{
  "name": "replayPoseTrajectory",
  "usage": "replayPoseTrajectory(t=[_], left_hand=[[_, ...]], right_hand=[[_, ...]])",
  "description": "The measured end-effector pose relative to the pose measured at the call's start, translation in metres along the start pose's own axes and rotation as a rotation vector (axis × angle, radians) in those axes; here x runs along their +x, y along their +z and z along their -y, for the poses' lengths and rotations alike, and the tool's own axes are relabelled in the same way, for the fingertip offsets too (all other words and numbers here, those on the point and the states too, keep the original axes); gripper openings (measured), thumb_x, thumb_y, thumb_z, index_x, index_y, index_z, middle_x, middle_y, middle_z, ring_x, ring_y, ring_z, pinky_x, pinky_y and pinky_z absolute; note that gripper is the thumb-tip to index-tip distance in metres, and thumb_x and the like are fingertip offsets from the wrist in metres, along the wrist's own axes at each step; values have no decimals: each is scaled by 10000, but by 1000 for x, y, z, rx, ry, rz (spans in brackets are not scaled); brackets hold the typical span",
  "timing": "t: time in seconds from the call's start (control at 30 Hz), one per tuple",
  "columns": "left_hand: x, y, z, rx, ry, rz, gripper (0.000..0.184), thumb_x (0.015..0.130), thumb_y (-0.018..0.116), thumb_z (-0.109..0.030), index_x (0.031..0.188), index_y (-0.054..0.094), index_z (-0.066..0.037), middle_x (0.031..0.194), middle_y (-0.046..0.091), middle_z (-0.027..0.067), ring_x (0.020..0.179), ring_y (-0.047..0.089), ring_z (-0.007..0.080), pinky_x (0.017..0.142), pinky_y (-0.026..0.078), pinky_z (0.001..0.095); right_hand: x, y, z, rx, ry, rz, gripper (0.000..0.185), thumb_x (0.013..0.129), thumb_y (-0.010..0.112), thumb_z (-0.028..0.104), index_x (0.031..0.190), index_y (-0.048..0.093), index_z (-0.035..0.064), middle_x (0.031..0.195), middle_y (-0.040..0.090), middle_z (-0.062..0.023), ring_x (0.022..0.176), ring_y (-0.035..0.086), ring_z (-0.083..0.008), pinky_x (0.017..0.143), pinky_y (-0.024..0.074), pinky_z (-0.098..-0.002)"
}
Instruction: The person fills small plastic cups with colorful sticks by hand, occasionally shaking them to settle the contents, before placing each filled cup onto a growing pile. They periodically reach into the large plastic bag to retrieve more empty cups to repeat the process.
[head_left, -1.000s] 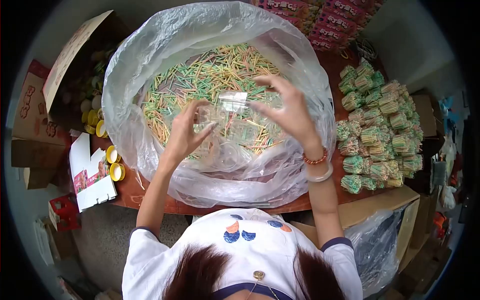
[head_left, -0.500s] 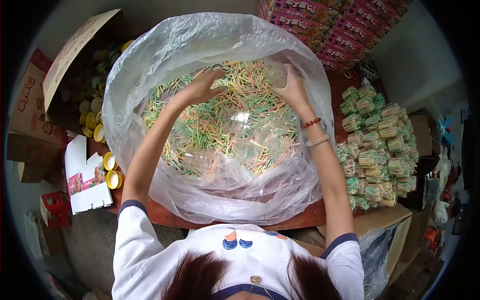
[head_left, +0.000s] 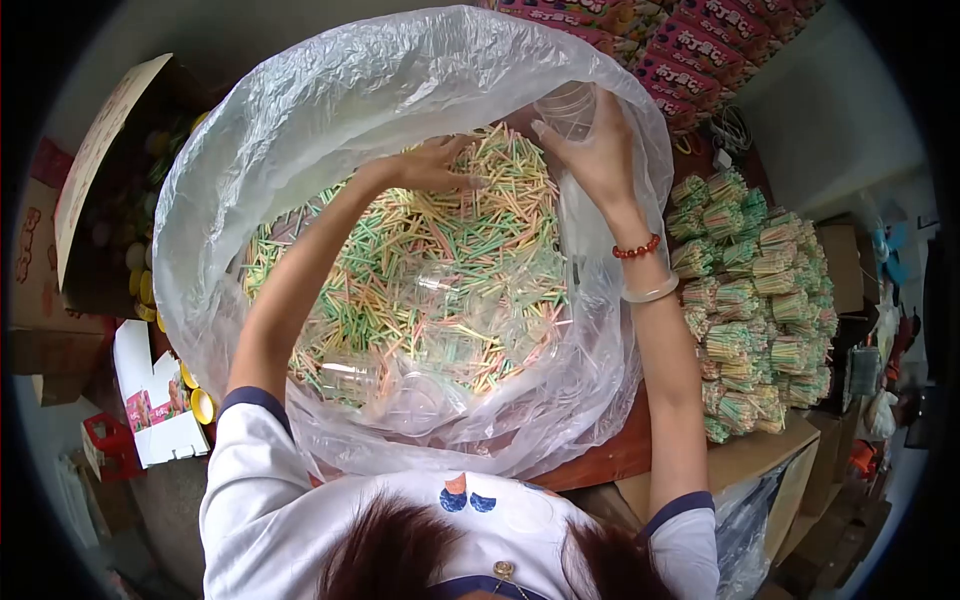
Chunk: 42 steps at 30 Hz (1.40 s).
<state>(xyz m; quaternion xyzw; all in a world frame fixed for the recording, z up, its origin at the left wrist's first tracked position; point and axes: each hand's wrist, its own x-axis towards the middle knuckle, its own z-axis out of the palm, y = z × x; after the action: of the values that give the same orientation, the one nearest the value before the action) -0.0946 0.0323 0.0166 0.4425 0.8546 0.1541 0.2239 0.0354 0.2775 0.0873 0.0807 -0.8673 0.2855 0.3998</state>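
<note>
A large clear plastic bag [head_left: 290,110] lies open around a heap of short pastel sticks [head_left: 450,225]. My left hand [head_left: 430,167] rests on the far part of the heap, fingers spread, palm down. At the bag's far right side my right hand [head_left: 598,150] is wrapped round a clear plastic jar [head_left: 568,110]. More clear jars lie on the near part of the heap, one at the near left [head_left: 350,375] and another near the middle [head_left: 435,285].
Bundles of pastel sticks [head_left: 760,310] are stacked at the right. Pink printed packs [head_left: 690,50] stand at the far right. Left are an open carton [head_left: 100,150], yellow lids [head_left: 202,405], white card [head_left: 170,440] and a red crate [head_left: 110,445]. A cardboard box [head_left: 800,440] stands near right.
My left hand has moved away from me onto the far sticks. My right hand has moved to the bag's far right side and now holds a jar. The view has shifted slightly.
</note>
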Motion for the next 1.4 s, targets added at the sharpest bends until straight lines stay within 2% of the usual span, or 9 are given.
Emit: replayPoseTrajectory(t=[0.23, 0.5, 0.67, 0.73, 0.77, 0.97, 1.27, 1.37, 1.4], left_hand=[[11, 11, -9, 213, 322, -38, 1442, 658, 974, -414, 1720, 30, -170, 1725, 228, 258, 1601, 220, 432, 1323, 247, 512], [43, 33, -59, 315, 199, -131, 999, 687, 860, -269, 1505, 415, 93, 1457, 553, 295, 1357, 530, 433, 1186, 434, 503], [-12, 25, -78, 75, -21, -158, 677, 741, 893, -286, 1346, 660, -91, 1127, 737, 237, 1124, 687, 398, 1007, 524, 505], [-28, 29, -71, -190, 163, -611, 533, 838, 871, -404, 1236, 735, -78, 1002, 774, 178, 942, 741, 350, 861, 569, 481], [-29, 22, -64, -351, -107, -344, 597, 904, 815, -500, 1337, 702, -105, 1128, 775, 152, 1008, 731, 274, 900, 551, 442], [-51, -9, -125, -1382, -115, -526, 484, 1089, 641, -360, 1448, 527, -57, 1413, 589, 106, 1278, 517, 177, 1078, 395, 368], [-44, 8, -102, -1103, 155, -326, 668, 1024, 688, -510, 1495, 574, -51, 1414, 650, 111, 1292, 587, 202, 1141, 433, 384], [-68, -4, -61, -737, 108, -357, 846, 1010, 549, -693, 1605, 467, -97, 1590, 497, 236, 1537, 404, 340, 1296, 272, 517], [-83, -16, -56, -576, 57, -200, 949, 921, 738, -546, 1675, 322, -148, 1694, 346, 223, 1608, 256, 374, 1325, 136, 614]], right_hand=[[-18, -6, -6, 17, 83, 44, 694, 795, 923, 239, 1347, 589, -16, 1290, 695, -226, 1179, 693, -368, 1004, 540, -432], [-63, -8, -5, 455, 462, 126, 616, 919, 833, 94, 1433, 501, 14, 1314, 674, -99, 1178, 676, -206, 1047, 539, -358], [-110, -5, 17, 861, 717, 174, 534, 1009, 712, 104, 1477, 468, 24, 1417, 587, -101, 1280, 589, -190, 1096, 473, -339], [-118, -5, 30, 873, 673, 168, 548, 1014, 705, 122, 1493, 456, 23, 1438, 571, -102, 1312, 565, -193, 1119, 449, -348], [-117, -4, 38, 865, 643, 114, 592, 936, 792, 87, 1441, 488, 26, 1341, 620, -79, 1251, 580, -180, 1110, 450, -340], [-127, 28, 18, 704, 642, 258, 713, 772, 932, 158, 1352, 539, 25, 1340, 665, -104, 1281, 605, -193, 1091, 475, -355], [-97, 40, 38, 822, 486, 259, 763, 743, 925, 70, 1395, 532, 13, 1314, 676, -98, 1190, 650, -193, 1026, 532, -349], [-93, 32, 13, 819, 590, 269, 702, 774, 865, 2, 1393, 535, 26, 1271, 680, -71, 1133, 651, -157, 980, 547, -322], [-92, 25, 2, 915, 628, 309, 668, 760, 872, 10, 1342, 543, 26, 1187, 692, -61, 1073, 663, -143, 925, 556, -297]])
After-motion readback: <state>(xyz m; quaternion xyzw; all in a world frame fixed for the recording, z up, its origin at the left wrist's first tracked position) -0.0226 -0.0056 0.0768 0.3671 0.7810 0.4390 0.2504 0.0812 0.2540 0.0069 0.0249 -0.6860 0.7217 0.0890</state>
